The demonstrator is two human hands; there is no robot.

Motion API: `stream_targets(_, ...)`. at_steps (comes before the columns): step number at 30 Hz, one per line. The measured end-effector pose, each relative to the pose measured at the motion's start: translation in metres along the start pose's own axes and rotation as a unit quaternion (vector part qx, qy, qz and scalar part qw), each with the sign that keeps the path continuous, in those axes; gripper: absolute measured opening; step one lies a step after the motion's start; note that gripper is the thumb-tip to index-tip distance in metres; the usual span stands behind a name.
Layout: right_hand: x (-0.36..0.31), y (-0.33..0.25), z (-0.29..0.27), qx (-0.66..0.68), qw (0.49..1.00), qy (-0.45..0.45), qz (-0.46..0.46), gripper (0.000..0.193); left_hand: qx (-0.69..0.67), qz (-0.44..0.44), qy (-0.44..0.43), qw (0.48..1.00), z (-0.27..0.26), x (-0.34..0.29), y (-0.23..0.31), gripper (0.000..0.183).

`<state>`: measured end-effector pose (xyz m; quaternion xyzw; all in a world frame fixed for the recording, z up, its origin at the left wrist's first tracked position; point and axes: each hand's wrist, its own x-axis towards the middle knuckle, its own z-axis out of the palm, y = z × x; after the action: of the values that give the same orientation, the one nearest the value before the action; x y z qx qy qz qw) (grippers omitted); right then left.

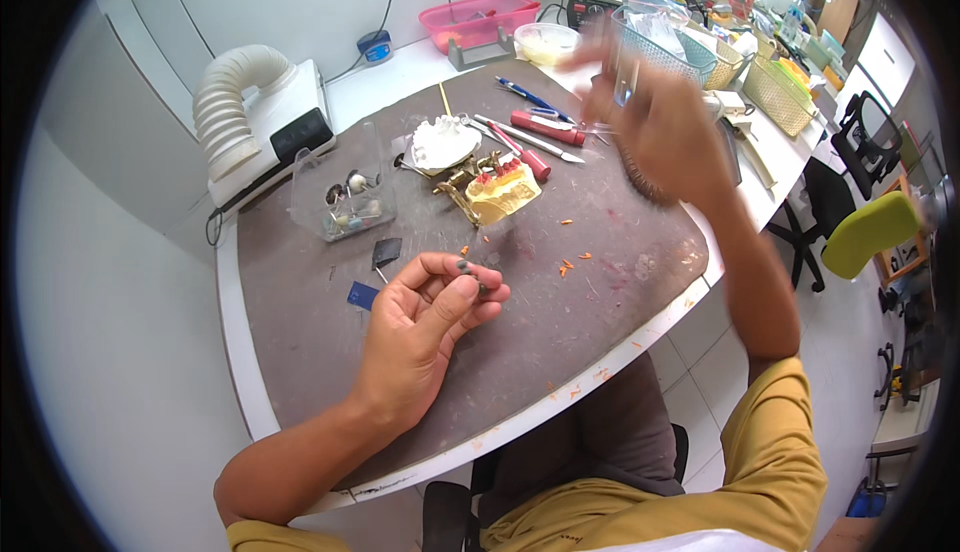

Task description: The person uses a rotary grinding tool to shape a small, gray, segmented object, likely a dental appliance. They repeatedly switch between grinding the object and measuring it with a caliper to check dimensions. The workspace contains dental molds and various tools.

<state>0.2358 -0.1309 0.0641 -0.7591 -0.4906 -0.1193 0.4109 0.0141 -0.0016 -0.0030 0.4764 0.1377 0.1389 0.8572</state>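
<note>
My left hand [425, 317] is over the near middle of the table, fingers pinched together. Between thumb and fingertips sits a small dark grey-green piece [464, 267], mostly covered by the fingers. My right hand [665, 132] is raised at the right, smeared by motion, so its fingers and anything in them are unclear. Beyond the left hand, a yellow dental cast [503, 197] with red parts along its ridge rests beside a brass-coloured articulator [458, 192]. A white plaster cast [440, 144] lies behind it. Below the right hand, a brush [642, 174] is partly hidden.
A clear plastic box [345, 207] of small rotary tools stands left, before a white unit with a ribbed hose [225, 102]. Red-handled tools [547, 128] and a blue pen [535, 95] lie behind the casts. Orange shavings [566, 266] dot the mat. Baskets [780, 95] stand far right.
</note>
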Motion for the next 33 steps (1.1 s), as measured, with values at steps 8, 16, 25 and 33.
stream_targets(8, 0.182, 0.149, -0.08, -0.108, 0.975, -0.079, 0.177, 0.029, 0.008, -0.041, -0.029, 0.999, 0.009, 0.009, 0.005, 0.033)
stream_targets(16, 0.246, 0.2, -0.019, -0.267, 0.894, -0.24, 0.269, 0.022, -0.002, -0.075, -0.011, 0.997, 0.001, 0.006, 0.01, 0.029)
stream_targets(25, 0.252, 0.222, 0.002, -0.322, 0.878, -0.218, 0.279, 0.017, -0.022, -0.074, 0.003, 0.997, -0.002, 0.008, 0.006, 0.026)
stream_targets(33, 0.266, 0.232, -0.016, -0.265, 0.949, -0.106, 0.136, 0.031, -0.019, -0.048, 0.032, 0.998, 0.003, 0.003, 0.006, 0.028)
